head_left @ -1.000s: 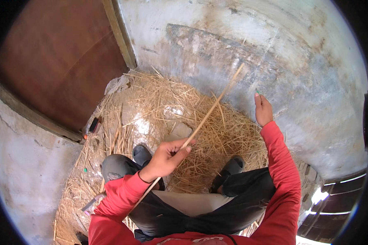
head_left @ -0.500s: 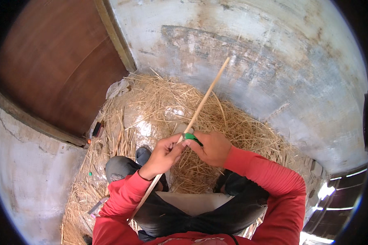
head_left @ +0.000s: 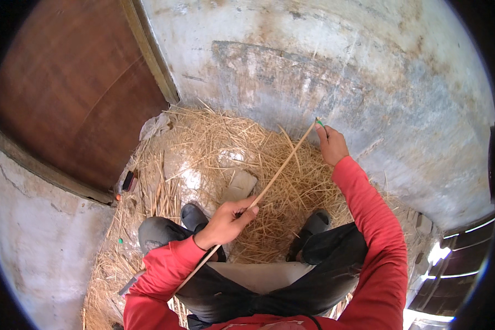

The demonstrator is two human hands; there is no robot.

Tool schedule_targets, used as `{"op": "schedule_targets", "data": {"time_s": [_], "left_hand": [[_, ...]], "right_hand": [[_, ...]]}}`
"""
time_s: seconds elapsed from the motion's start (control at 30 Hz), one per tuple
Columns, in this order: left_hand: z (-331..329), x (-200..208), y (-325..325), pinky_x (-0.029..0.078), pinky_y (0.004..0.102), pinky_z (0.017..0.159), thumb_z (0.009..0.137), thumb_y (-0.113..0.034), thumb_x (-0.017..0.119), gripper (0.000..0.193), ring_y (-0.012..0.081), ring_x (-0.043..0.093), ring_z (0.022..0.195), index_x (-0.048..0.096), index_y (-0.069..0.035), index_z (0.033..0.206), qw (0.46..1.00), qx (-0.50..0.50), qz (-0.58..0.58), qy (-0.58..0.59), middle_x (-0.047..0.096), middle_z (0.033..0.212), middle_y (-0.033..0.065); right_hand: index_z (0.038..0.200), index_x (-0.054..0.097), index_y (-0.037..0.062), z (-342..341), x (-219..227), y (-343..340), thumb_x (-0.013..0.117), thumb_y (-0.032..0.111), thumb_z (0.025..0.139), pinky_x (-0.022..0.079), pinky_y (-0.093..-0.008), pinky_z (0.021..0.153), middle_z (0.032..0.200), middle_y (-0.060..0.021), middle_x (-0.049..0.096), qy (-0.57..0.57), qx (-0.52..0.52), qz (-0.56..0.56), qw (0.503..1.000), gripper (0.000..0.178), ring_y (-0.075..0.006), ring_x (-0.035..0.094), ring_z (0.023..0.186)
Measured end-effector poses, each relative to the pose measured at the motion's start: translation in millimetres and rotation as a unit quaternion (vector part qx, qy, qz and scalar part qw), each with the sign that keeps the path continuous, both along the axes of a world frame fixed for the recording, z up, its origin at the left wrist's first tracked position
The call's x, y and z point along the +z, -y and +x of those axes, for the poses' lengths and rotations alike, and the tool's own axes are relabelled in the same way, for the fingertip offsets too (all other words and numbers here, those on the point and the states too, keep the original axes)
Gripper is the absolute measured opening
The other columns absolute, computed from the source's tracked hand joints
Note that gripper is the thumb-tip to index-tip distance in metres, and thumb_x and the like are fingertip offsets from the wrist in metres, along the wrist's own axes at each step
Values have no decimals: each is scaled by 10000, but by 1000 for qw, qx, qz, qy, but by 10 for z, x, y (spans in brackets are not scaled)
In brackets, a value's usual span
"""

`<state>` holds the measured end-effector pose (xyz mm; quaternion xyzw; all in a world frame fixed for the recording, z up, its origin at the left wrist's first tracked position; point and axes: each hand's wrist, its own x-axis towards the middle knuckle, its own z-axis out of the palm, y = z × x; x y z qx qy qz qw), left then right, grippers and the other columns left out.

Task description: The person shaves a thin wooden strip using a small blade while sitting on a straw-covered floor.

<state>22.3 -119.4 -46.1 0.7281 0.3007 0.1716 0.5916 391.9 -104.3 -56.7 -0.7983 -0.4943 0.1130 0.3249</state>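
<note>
Seated person seen from above, red sleeves, dark trousers, dark shoes planted in straw. Left hand (head_left: 225, 223) closed around a long thin pale stick (head_left: 269, 184), fingers curled over it, thumb on top, grip near the lower-middle part of its length. The stick runs slantwise from beside the left forearm, low, up and to the right, ending at the right hand (head_left: 331, 144). Right arm stretched out forward; right hand pinching the stick's far tip, fingers drawn together, with a small green thing (head_left: 319, 122) showing at the fingertips, too small to tell what it is. Stick is off the ground, held taut between both hands above the straw pile (head_left: 214, 143). The straw lies heaped against a stained grey wall (head_left: 368, 66) and spreads down past the left knee. A flat pale stone (head_left: 240, 184) sits in the straw just ahead of the left shoe (head_left: 194, 216); right shoe (head_left: 316, 223) near the stick's underside. Brown wooden door (head_left: 66, 93) at upper left, its frame meeting the straw's edge. A small dark object (head_left: 128, 180) lies by the door's lower corner.
</note>
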Motion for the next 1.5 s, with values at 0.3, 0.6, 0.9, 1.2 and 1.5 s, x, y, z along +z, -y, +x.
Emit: {"op": "schedule_targets", "data": {"time_s": [0.3,0.6,0.9,1.2,1.5], "left_hand": [[-33,31,-48,336,222,532,1073,-205,518,360,21,384,586,597,-8,1363,982,24,-150,116,468,661,-47],[61,25,-192,290,218,517,1045,-186,581,296,12,339,591,667,-11,1268,992,103,22,65,421,659,-95],[26,-118,-197,375,243,560,1015,-144,612,242,37,433,649,707,-6,1190,985,129,115,20,542,720,-81],[-65,-87,-62,331,220,511,996,-127,637,283,4,402,610,688,-10,1249,991,97,72,57,510,684,-83],[2,61,-226,306,196,521,994,-103,635,302,-2,359,615,671,-17,1281,981,145,63,113,484,711,-116]], "right_hand": [[1040,663,-45,819,-396,51,457,504,1028,481,-474,753,817,-260,658,10,-74,81,994,586,-450,605,775],[1078,680,12,-1134,477,369,545,411,1017,464,-462,619,705,-232,601,-64,314,20,947,426,-355,586,602],[1062,686,-13,-1461,101,243,498,374,1034,497,-505,711,818,-277,649,-40,265,39,962,432,-393,678,781],[1079,658,-23,-746,208,244,491,429,1041,470,-466,655,688,-209,584,-60,189,13,980,484,-335,596,641],[910,587,10,-1576,340,456,504,363,1041,416,-482,535,615,-207,541,-46,348,42,935,386,-425,559,553]]}}
